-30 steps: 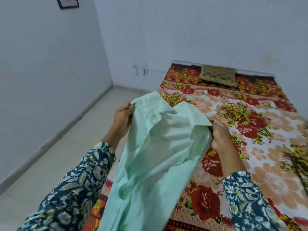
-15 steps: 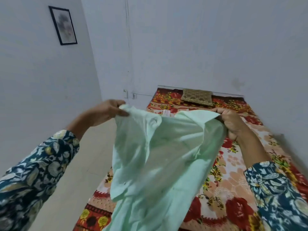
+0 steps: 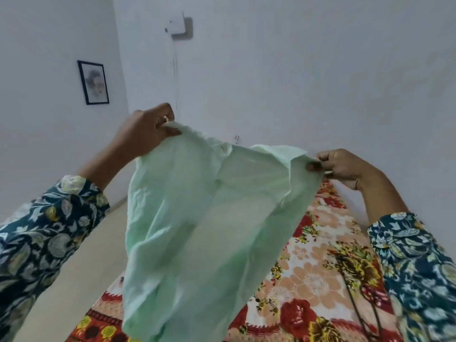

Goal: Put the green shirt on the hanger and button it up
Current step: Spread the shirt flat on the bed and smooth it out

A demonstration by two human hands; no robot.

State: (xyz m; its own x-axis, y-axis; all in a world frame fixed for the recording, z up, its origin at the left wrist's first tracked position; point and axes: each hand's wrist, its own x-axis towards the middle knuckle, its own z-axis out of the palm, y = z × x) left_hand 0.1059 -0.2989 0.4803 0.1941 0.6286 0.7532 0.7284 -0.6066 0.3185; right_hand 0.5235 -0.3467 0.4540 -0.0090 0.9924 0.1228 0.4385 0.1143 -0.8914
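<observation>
The pale green shirt (image 3: 202, 233) hangs in the air in front of me, spread between both hands, its collar (image 3: 276, 150) at the top. My left hand (image 3: 145, 130) pinches its upper left edge, raised higher than the other. My right hand (image 3: 343, 166) pinches the upper right edge near the collar. The shirt's lower part droops over the bed's near corner. A thin dark wire shape (image 3: 357, 299), possibly the hanger, lies on the bedspread at the lower right, partly behind my right sleeve.
A bed with a red, orange and yellow floral spread (image 3: 308, 280) lies below and right, against the white wall. Beige floor (image 3: 81, 280) is on the left. A framed picture (image 3: 93, 82) hangs on the left wall and a white box (image 3: 179, 27) is mounted high.
Both hands have lifted the shirt higher and pulled it wider apart. My view has tilted upward, so more wall and less bed show.
</observation>
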